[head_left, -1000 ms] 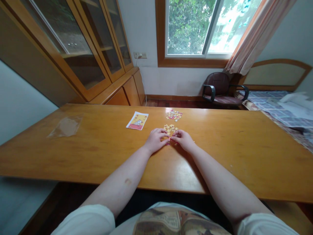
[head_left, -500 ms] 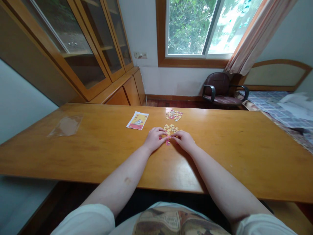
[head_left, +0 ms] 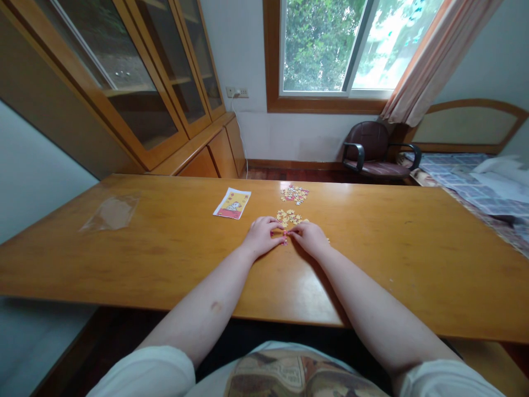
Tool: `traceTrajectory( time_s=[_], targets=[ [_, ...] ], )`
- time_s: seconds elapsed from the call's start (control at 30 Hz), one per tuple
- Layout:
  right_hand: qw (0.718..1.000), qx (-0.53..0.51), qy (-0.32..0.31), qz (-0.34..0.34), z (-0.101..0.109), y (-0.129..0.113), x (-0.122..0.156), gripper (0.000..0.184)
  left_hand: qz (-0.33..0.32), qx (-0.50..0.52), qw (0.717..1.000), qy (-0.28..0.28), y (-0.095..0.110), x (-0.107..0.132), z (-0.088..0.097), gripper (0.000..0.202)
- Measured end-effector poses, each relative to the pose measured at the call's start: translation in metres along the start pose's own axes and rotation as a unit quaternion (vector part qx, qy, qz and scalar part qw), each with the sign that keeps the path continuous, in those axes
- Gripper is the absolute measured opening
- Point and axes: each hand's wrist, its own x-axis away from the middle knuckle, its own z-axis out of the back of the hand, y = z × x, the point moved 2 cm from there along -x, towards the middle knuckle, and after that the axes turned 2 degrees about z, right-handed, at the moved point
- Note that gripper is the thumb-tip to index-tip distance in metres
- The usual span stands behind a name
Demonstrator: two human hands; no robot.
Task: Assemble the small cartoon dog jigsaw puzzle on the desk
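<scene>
Right of the picture card, our left hand and right hand meet on the bench, fingers nearly closed, pinching small puzzle pieces just before the yellow pile; we judge joining is in hand; the next move calls for fine alignment.

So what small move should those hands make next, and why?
Probably press the pink pieces together flat on the table: the left hand and right hand meet fingertip to fingertip over them, just short of the yellow pile.
</scene>
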Motion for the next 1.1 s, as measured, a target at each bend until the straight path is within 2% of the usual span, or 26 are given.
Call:
traceTrajectory(
  time_s=[0.27,0.6,0.9,1.1],
  targets=[
    [0.999,0.039,-0.005,0.033,-0.0062,-0.0023,-0.0015,0.02,0.004,-0.008,1.0,-0.017,0.0026,-0.0005,0.0002,0.028],
    [0.997,0.06,-0.01,0.039,-0.004,-0.0071,-0.0002,0.02,0.014,-0.007,1.0,-0.021,0.0022,0.0,-0.0007,0.024],
    [0.998,0.05,-0.007,0.036,0.001,-0.0097,0.0015,0.02,0.018,-0.006,1.0,-0.021,0.0007,0.0005,-0.001,0.022],
    [0.996,0.042,-0.01,0.072,-0.0001,-0.009,0.0046,0.024,0.023,-0.009,0.999,-0.027,0.0023,0.0002,0.0008,0.02]
  ],
)
